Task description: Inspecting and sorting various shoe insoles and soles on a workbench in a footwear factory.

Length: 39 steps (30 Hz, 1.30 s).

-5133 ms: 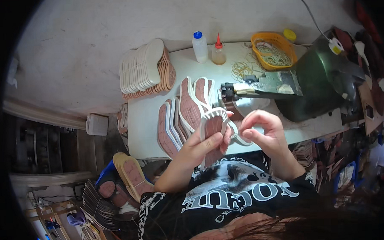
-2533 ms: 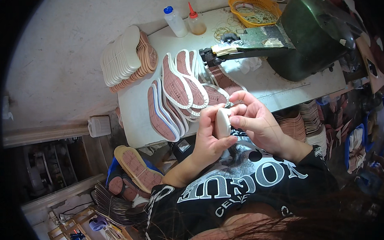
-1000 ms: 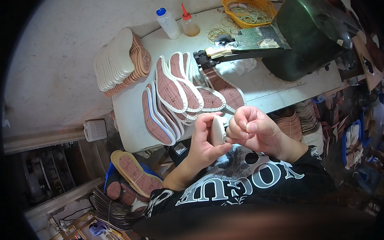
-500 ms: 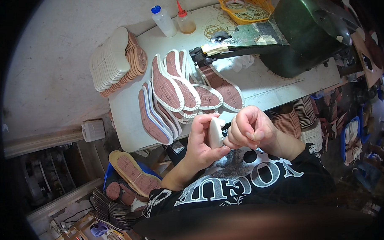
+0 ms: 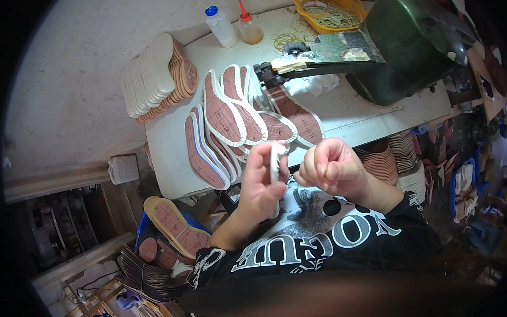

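The left hand [image 5: 261, 180] is closed around a white-rimmed rubber shoe sole [image 5: 275, 160], held on edge above the person's lap, just in front of the white bench [image 5: 369, 112]. The right hand [image 5: 330, 168] is curled into a fist just beside the sole; whether it pinches anything cannot be told. On the bench lie fanned reddish-brown soles with white rims [image 5: 230, 117] and a dark green sewing machine [image 5: 411, 38].

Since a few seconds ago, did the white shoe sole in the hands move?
Yes. The white sole, once flat over the table, now stands edge-on nearer the person's chest, off the table's front edge, in the left hand.
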### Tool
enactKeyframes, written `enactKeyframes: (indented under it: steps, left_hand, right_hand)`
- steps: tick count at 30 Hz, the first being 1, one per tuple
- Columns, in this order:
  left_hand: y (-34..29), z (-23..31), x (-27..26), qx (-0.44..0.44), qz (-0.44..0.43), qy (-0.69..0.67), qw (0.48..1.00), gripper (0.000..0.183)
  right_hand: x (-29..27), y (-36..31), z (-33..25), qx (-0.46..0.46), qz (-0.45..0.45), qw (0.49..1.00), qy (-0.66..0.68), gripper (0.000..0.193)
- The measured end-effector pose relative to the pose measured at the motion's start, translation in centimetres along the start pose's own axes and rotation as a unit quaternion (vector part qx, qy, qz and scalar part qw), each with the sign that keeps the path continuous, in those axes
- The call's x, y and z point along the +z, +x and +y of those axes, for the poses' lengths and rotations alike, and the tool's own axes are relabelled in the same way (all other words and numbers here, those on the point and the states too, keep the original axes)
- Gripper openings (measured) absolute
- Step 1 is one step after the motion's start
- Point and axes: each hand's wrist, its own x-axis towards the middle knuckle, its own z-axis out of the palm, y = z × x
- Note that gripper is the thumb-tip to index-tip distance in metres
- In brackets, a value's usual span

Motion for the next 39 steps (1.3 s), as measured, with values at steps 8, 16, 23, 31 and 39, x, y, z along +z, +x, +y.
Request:
enactKeyframes:
  steps: [8, 16, 23, 31, 39]
  left_hand:
    - [3.0, 2.7, 0.0, 0.023, 0.021, -0.061, 0.998, 0.079]
    - [2.7, 2.5, -0.2, 0.031, -0.014, -0.119, 0.992, 0.073]
    - [2.8, 1.7, -0.4, 0.057, -0.031, -0.075, 0.995, 0.071]
    - [2.0, 0.2, 0.6, 0.141, 0.009, 0.169, 0.975, 0.073]
    - [2.4, -0.1, -0.4, 0.206, -0.035, 0.282, 0.936, 0.068]
  right_hand:
    - [0.1, -0.3, -0.1, -0.018, 0.103, 0.99, -0.098, 0.031]
    - [0.6, -0.3, -0.4, -0.006, 0.091, 0.994, -0.067, 0.029]
    - [1.4, 0.2, -0.8, -0.058, 0.107, 0.924, -0.362, 0.016]
    - [2.8, 1.2, -1.2, 0.021, 0.221, 0.941, -0.256, 0.019]
    - [2.4, 1.1, -1.2, 0.072, 0.188, 0.973, -0.111, 0.013]
